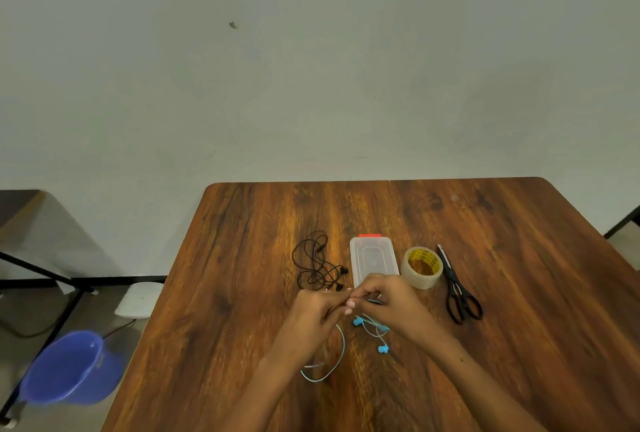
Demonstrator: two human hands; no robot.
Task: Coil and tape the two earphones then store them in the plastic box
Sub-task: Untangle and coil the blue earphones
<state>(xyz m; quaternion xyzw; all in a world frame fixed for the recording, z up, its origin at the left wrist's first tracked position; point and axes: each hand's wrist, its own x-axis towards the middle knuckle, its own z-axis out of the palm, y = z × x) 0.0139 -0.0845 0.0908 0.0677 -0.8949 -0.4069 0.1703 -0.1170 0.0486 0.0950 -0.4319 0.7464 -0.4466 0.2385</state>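
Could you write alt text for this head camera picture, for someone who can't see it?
Two hands, left and right, pinch a blue earphone cord above a wooden table. Behind lie tangled black earphones, a closed plastic box, tape roll and scissors.

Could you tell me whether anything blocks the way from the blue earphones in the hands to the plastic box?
Only the lid: the plastic box lies shut just beyond both hands, left hand and right hand, which pinch the blue earphones. The tape roll sits to its right, clear.
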